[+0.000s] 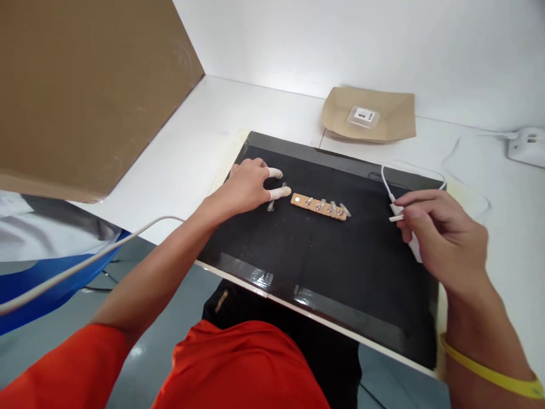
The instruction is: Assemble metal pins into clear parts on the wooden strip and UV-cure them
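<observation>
My left hand (251, 183) rests on a black mat (272, 244), with white finger cots over two of its fingertips. Those two fingers are apart, and the lower one lies over a small clear piece (271, 207). Just right of them is a narrow tan strip (318, 207) with a white dot at its left end. Several small metal and clear tube-like pieces sit along the strip, their exact kind too small to tell. At the mat's right side, my right hand (443, 233) is closed on a slim white stick-like device (397, 217) joined to a white cable (386, 180).
A brown paper tray (389, 108) holding a small clear labelled case (363, 116) stands at the back. White power strip (528, 146) lies far right. A large cardboard panel (85, 85) rises at left. Another pale cable (85, 261) crosses at lower left.
</observation>
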Demonstrator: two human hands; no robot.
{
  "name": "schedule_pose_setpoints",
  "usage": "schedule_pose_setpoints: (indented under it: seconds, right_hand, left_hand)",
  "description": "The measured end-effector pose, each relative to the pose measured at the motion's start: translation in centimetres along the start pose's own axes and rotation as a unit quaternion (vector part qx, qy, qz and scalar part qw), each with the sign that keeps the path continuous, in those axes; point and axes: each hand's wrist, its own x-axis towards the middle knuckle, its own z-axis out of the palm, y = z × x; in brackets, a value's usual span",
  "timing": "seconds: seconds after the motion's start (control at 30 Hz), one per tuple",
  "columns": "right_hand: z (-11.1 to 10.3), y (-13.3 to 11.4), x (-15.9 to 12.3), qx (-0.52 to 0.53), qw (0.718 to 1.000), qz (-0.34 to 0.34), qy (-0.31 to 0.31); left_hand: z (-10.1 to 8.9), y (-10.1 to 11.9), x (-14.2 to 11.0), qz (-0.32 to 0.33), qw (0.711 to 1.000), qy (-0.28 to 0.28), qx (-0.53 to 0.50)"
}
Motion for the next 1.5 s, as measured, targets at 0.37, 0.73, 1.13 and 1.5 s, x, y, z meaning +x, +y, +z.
schedule_pose_setpoints:
  seconds: [0.37,0.73,1.13,1.5]
  right_hand:
    - [0.7,2.7,-1.0,0.085,0.984,0.092,0.127]
    - [0.1,1.4,-1.0,0.144,0.97,0.086,0.177]
    - [-0.5,1.7,-1.1,0.084,0.975,0.063,0.194]
    - [-0.1,1.4,-1.2,0.072,0.974,0.056,0.206]
  left_hand:
    - [0.9,0.9,1.3,0.002,0.999,0.019,0.026]
    - [0.7,1.8,1.8,-0.051,0.999,0.008,0.003]
    - [0.9,2.7,0.6,0.033,0.998,0.06,-0.003]
    - [-0.6,1.6,-0.7,0.034,0.999,0.031,0.008]
